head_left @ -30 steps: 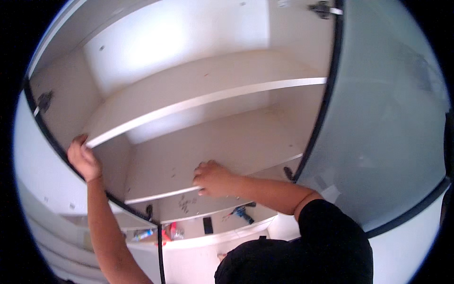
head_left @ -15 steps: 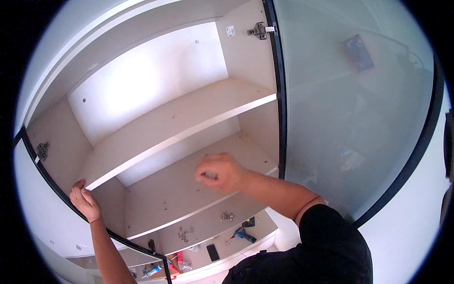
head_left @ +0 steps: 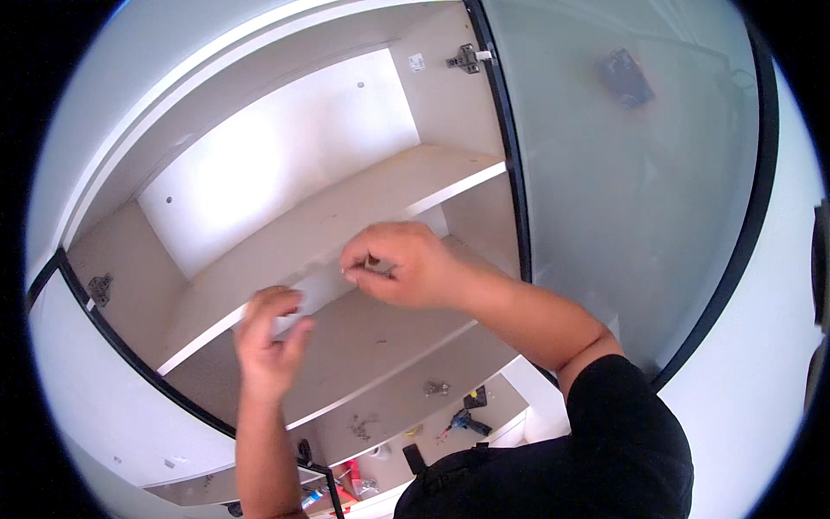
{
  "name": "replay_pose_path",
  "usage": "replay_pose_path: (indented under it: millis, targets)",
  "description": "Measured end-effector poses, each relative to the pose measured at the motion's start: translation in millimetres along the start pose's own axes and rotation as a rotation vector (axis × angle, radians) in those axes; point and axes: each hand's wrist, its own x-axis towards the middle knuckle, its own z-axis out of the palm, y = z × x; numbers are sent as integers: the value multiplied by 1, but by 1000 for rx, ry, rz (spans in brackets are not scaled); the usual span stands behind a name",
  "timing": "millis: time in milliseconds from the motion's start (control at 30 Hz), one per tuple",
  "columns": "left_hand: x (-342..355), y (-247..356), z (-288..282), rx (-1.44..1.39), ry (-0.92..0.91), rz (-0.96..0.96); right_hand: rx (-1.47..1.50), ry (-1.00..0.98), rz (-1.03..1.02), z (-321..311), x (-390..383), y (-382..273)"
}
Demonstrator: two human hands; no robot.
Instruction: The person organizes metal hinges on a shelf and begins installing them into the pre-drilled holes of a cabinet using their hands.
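In front of an open white cabinet, my right hand (head_left: 405, 266) is raised at the upper shelf (head_left: 259, 246). Its fingers curl in to meet the thumb; whatever they may hold is too small to make out. My left hand (head_left: 270, 342) hovers by the same shelf's front edge, thumb and fingers apart, nothing visible in its grasp. A gap separates the two hands. Below them the lower shelf (head_left: 333, 359) is partly hidden by my arms.
A black-framed frosted glass door (head_left: 640, 199) stands open at right, on a metal hinge (head_left: 468, 59). Another hinge (head_left: 100, 290) is at left. Further down lie small metal pieces (head_left: 437, 388), a cordless drill (head_left: 469, 423) and a black phone (head_left: 414, 458).
My left hand has let go of the upper shelf's left end and moved right. My right hand has risen slightly toward the shelf edge. The view has shifted a little.
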Motion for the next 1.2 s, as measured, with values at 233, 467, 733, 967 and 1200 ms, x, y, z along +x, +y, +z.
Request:
replay_pose_path:
  millis: [233, 467, 733, 967, 1200]
  targets:
    - [13, 11, 0, -61, -114, 97, -130, -64, 5, 39, -10, -28]
    - [63, -32, -19, 17, -198, 269, 148, 55, 309, 47, 13, -23]
    - [84, -66, -12, 152, -31, 0, -824, 142, 49, -23, 40, 74]
    - [78, -72, -1, 182, -22, 55, -852, 154, 140, -22, 23, 90]
    - [80, -70, -5, 45, 10, -15, -953, 243, -172, -17, -16, 103]
